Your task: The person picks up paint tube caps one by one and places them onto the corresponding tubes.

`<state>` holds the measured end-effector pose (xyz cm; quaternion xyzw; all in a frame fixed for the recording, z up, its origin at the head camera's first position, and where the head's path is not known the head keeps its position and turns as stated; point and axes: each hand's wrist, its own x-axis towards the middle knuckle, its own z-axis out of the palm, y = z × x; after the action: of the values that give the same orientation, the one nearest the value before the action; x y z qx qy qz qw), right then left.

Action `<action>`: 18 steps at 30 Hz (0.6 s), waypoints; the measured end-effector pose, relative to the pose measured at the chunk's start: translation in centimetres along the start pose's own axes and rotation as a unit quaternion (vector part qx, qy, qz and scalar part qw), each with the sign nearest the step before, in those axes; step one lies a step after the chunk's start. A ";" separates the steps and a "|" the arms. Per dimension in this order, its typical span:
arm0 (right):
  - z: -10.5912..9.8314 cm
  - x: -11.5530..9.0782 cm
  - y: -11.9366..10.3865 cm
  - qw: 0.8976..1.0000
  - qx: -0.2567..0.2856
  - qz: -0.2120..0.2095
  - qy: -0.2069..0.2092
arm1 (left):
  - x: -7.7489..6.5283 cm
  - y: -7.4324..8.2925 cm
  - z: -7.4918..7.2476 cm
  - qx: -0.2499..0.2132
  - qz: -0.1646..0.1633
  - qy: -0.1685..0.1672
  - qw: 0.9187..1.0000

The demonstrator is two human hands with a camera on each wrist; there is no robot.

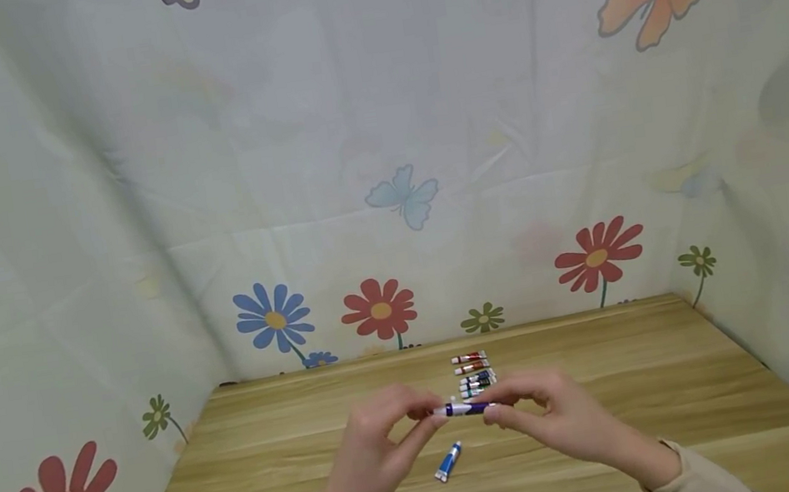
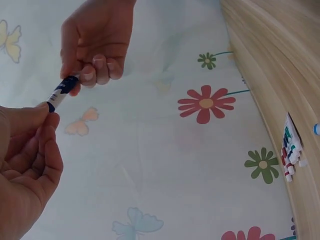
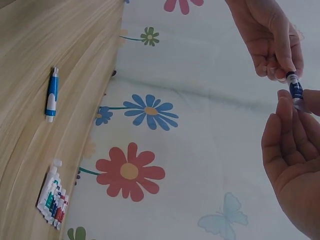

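Both hands hold a small paint tube [image 1: 467,409] with a white and dark purple-blue label, raised above the table. My left hand [image 1: 384,442] pinches the cap end between thumb and fingertips, covering the cap. At the flat tail end, my right hand [image 1: 562,416] pinches with thumb and forefinger; in the left wrist view its other fingers [image 2: 100,75] are curled in. The tube [image 3: 295,89] lies in line between the two hands. Below them on the table is a bright blue paint tube [image 1: 448,462], set at a slant.
Behind the hands, several paint tubes [image 1: 471,368] lie side by side in a row, with red, orange, dark blue and green labels. Beside them is a small white piece [image 3: 57,162]. A flowered curtain [image 1: 309,233] encloses the wooden table [image 1: 280,455] at the back and sides.
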<state>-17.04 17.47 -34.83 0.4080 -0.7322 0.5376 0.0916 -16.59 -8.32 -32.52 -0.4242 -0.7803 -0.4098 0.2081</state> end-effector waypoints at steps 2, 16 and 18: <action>-0.1 0.0 -0.1 0.999 0.035 0.036 -0.017 | 0.0 0.0 0.0 0.000 0.001 -0.003 1.000; 0.1 -0.3 -0.2 0.992 0.049 0.113 -0.001 | 0.0 -0.2 0.1 0.002 -0.014 0.006 1.000; 0.4 -0.4 0.1 0.997 0.004 0.066 0.029 | 0.2 -0.3 0.2 -0.014 -0.050 0.012 0.999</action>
<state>-16.72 17.39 -35.29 0.3432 -0.7526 0.5568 0.0755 -16.92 -8.20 -32.64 -0.3827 -0.7924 -0.4352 0.1906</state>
